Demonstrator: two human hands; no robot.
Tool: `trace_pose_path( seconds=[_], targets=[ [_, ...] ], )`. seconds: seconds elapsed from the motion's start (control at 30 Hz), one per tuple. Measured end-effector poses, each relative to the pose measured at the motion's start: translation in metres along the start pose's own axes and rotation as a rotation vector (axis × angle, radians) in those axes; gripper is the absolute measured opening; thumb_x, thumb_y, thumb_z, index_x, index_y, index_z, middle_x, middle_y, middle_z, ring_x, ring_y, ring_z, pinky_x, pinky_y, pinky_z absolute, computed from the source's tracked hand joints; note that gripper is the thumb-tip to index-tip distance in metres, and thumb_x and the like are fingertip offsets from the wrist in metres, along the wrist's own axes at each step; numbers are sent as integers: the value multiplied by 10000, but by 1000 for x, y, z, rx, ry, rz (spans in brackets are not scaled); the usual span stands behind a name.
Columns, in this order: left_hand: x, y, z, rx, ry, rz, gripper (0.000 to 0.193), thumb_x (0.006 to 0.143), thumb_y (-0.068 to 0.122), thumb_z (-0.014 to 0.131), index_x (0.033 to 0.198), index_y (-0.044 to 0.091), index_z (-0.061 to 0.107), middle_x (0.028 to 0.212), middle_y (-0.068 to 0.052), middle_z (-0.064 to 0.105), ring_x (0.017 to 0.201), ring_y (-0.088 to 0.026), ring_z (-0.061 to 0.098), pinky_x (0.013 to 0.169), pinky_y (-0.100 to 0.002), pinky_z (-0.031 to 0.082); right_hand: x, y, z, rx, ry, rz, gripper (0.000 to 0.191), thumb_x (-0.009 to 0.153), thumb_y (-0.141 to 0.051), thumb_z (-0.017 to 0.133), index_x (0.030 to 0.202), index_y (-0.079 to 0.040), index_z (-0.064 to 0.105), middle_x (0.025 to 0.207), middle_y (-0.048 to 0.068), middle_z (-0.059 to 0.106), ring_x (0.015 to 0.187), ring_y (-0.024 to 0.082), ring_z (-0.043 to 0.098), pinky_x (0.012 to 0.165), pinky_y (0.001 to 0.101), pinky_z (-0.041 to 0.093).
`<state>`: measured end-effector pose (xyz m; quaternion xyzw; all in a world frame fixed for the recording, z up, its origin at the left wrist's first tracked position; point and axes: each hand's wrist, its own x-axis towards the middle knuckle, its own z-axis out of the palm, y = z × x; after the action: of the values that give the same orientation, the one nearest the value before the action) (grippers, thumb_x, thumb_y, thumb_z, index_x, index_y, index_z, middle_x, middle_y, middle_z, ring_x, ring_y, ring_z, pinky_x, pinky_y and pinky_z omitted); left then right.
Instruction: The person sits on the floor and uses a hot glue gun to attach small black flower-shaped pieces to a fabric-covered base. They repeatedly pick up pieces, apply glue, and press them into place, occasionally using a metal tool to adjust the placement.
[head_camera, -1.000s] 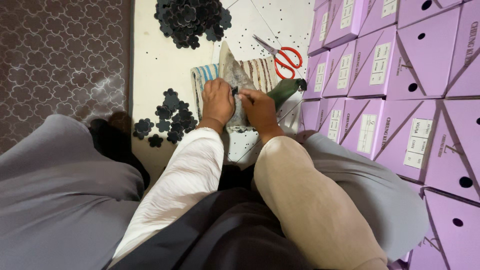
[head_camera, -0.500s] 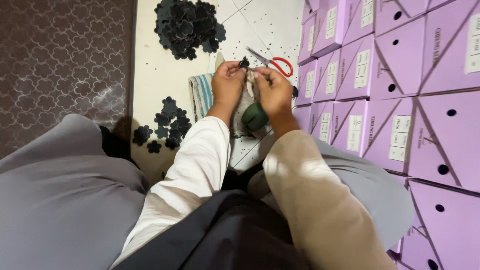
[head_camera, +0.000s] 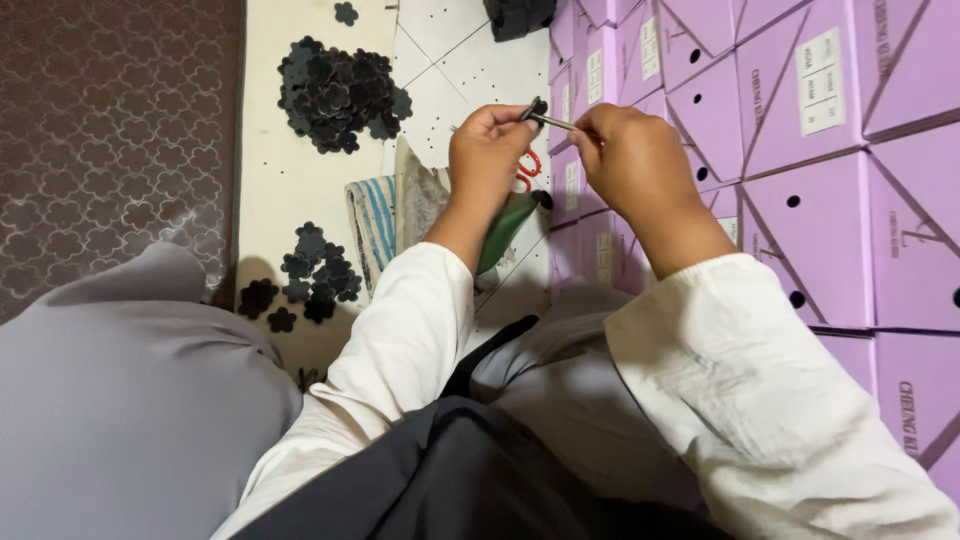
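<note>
My left hand (head_camera: 487, 152) and my right hand (head_camera: 633, 160) are raised together over the floor. Between their fingertips they pinch a thin dark stem (head_camera: 552, 121) with a small black piece at its left end. Below the hands lies a green tool handle (head_camera: 507, 228), partly hidden by my left wrist. Red-handled scissors (head_camera: 527, 170) show just behind the left hand. A large heap of black flower-shaped cutouts (head_camera: 338, 92) lies at the far side of the pale mat, and a smaller cluster (head_camera: 312, 277) lies nearer my left knee.
Stacked purple cardboard boxes (head_camera: 790, 130) with round holes fill the right side. A striped cloth (head_camera: 372, 222) and crumpled paper (head_camera: 418, 197) lie under the hands. A patterned brown carpet (head_camera: 110, 140) lies at left. My grey-clad knees fill the foreground.
Both hands have lifted up and away from the cloth and green tool, now holding the thin stem between them. The view has tilted, with the boxes closer.
</note>
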<state>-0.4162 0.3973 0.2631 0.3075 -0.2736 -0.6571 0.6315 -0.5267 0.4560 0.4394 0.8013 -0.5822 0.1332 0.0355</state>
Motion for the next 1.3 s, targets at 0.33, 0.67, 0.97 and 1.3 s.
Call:
trace_pose_path(
  seconds=[0.33,0.67,0.97,1.3],
  targets=[
    [-17,15,19,110,-1,106,128,899,-2,752,1019,-28,716,881,-67,736,770,-74,663,677,-213,533,-20,2,10,191,97,210,184,995,-202,716,943,-26,738,743,169,683,645,348,664,600,425,513],
    [-13,18,16,92,-9,169,173,899,-20,726,1069,-20,695,933,-50,723,838,-77,673,743,-210,550,-8,16,26,423,-11,349,187,1014,-219,643,1054,-37,628,749,98,669,657,222,645,609,364,504],
    [-17,19,22,-7,-23,222,121,951,-40,674,1071,-39,681,985,-103,747,911,-142,744,826,-252,594,-14,-8,13,191,118,217,195,989,-217,736,949,-45,654,719,119,688,634,300,665,580,401,490],
    [-23,23,29,117,-64,323,136,946,-39,686,1077,-8,667,1020,-66,737,933,-90,714,841,-226,578,-10,15,25,465,17,386,255,1042,-291,684,971,-49,724,665,56,630,583,111,521,556,311,441]
  ],
)
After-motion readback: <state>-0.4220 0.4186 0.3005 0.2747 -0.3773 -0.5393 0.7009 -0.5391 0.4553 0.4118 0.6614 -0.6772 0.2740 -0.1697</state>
